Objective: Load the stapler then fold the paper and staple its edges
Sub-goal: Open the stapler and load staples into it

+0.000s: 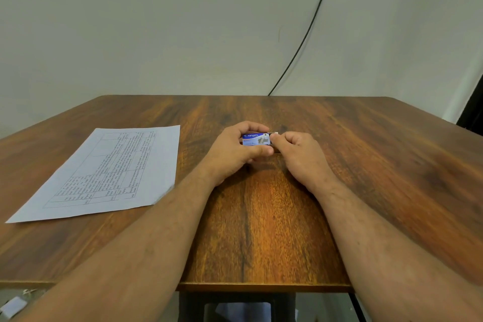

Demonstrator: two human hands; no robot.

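My left hand [236, 150] grips a small blue box of staples [254, 138] between thumb and fingers, just above the middle of the wooden table [261, 217]. My right hand [298, 155] pinches the box's right end, where a white inner flap or tray [273, 134] sticks out slightly. A printed sheet of paper [104, 175] lies flat on the left side of the table, apart from both hands. No stapler shows in this view.
A black cable [311, 26] runs down the pale wall to the table's far edge. A dark object [473, 110] stands past the right corner. Small white things lie on the floor at bottom left [13, 306].
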